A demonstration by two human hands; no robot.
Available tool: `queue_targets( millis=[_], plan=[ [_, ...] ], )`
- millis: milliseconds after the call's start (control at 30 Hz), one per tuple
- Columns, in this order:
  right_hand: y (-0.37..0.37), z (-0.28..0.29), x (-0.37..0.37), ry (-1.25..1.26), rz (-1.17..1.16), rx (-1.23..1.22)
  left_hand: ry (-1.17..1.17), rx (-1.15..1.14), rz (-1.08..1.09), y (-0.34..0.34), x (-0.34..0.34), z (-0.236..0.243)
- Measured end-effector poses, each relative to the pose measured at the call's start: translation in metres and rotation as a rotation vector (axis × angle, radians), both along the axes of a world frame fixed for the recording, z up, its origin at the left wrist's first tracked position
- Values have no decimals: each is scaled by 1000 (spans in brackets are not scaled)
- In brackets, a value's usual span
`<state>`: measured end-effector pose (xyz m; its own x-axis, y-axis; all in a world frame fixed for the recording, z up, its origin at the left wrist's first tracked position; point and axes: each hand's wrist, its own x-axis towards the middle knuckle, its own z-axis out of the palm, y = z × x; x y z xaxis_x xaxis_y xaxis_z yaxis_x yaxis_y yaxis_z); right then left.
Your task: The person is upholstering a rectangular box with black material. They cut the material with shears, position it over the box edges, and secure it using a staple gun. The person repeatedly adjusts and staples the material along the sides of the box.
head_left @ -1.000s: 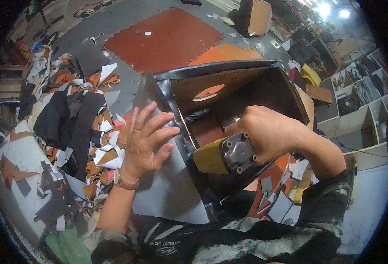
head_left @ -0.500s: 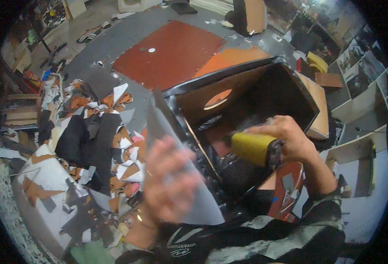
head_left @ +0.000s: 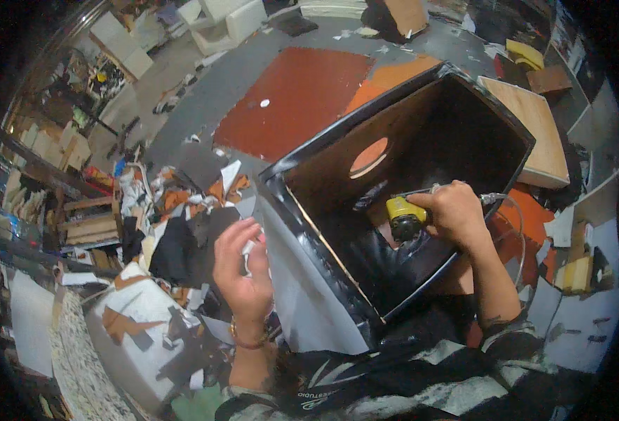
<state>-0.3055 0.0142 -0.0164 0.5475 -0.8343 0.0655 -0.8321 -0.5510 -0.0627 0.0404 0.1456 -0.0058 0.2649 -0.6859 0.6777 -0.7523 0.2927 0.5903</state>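
Note:
In front of me, tilted, is an open wooden box (head_left: 456, 133) with shiny black covering wrapped over its rim. One inner wall has a round cut-out. A loose grey sheet (head_left: 302, 295) runs down its left side. My right hand (head_left: 456, 214) reaches into the opening, wrapped round a yellow-and-black staple gun (head_left: 406, 216). A thin hose (head_left: 511, 210) runs from the tool's rear. The staple gun's nose is hard to make out against the dark interior. My left hand (head_left: 243, 274) is raised beside the grey sheet, fingers bent and apart, with nothing visible held.
Beyond the box a dark red panel (head_left: 295, 102) lies on the grey surface. Scraps of leather and fabric (head_left: 197, 196) heap up on the left. A white padded piece (head_left: 141, 351) sits at lower left. A pale wooden board (head_left: 527, 133) stands behind the box's right side.
The staple gun has turned in my right hand, from its long yellow side to its rounded black end. My left hand has moved left, off the grey sheet. The view has shifted.

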Motion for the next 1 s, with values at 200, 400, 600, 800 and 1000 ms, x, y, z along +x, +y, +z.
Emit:
queue_targets(
  millis=[200, 400, 600, 800, 1000],
  plan=[
    [-2, -5, -6, 7, 49, -3, 558, 589, -35, -65, 37, -7],
    [-3, 1, -6, 11, 42, 57, 279, 780, 41, -97, 37, 5],
    [-2, 1, -6, -3, 37, 56, 223, 553, 78, -98, 43, -14],
    [-2, 6, -7, 26, 29, 97, -218, 112, 151, -100, 41, -36],
    [-2, 8, -4, 24, 13, 160, 405, 505, -140, -107, 83, -54]
  ],
)
